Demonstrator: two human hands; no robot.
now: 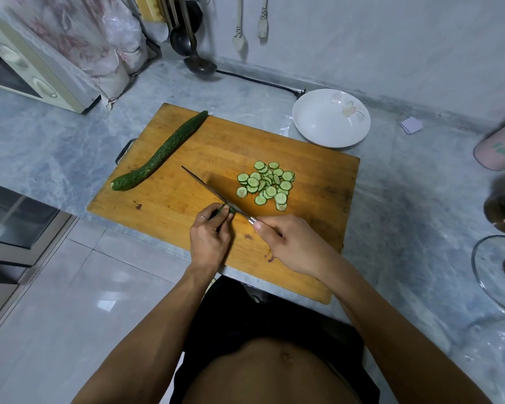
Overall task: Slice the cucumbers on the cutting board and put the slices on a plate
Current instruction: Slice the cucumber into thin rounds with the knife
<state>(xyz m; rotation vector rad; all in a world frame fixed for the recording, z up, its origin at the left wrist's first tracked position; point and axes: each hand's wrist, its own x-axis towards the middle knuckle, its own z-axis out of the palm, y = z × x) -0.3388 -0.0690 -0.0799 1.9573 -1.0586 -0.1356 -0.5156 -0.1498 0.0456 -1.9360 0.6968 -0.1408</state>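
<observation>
I am holding down the last little cucumber stub [227, 210] near the front of the cutting board [318, 170]. My left hand [209, 237] is pinching it with curled fingertips, so it is not rolling away and my fingers are staying back from the sharp edge. The stub is so short that most of it is hiding under my fingers.

My right hand [292, 243] is wrapping around the knife [213, 192] handle, fingers closed tight on it. The blade is lying slanted across the stub, with its tip pointing away from me. I think I am cutting the last few rounds from this piece.

Just to the right of the blade, the slices [267, 185] are sitting in a loose pile on the board. They are falling on that side, so they are out of the way of my holding hand.

A whole cucumber [161, 151] is waiting at the far left of the board, well apart from the knife. It is not cut yet, so I think the job is about half done.

The white plate [312, 123] is sitting just past the far right corner of the board, close to the pile, with nothing on it yet. I am guessing it is there so the slices only need a short trip.
</observation>
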